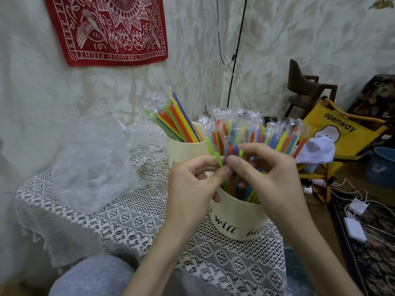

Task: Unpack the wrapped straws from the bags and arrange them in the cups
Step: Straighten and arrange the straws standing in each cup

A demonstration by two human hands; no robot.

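Observation:
Two cream cups stand on a lace-covered table (128, 221). The near cup (237, 218), with black lettering, holds a thick bunch of wrapped coloured straws (267, 135) fanned upward. The far cup (183, 150) holds a leaning bunch of wrapped straws (179, 118). My left hand (192, 182) pinches a green straw (215, 152) at the left of the near bunch. My right hand (269, 174) curls its fingers round straws in the same bunch, thumb tip against the left thumb. A crumpled clear plastic bag (94, 159) lies on the table to the left.
A white wall with a red printed cloth (106, 28) is behind the table. A yellow folding chair (339, 133) with a white cloth on it and a wooden chair (305, 88) stand right. Chargers and cables (354, 223) lie on the carpet. My grey-clad knee (92, 276) is below.

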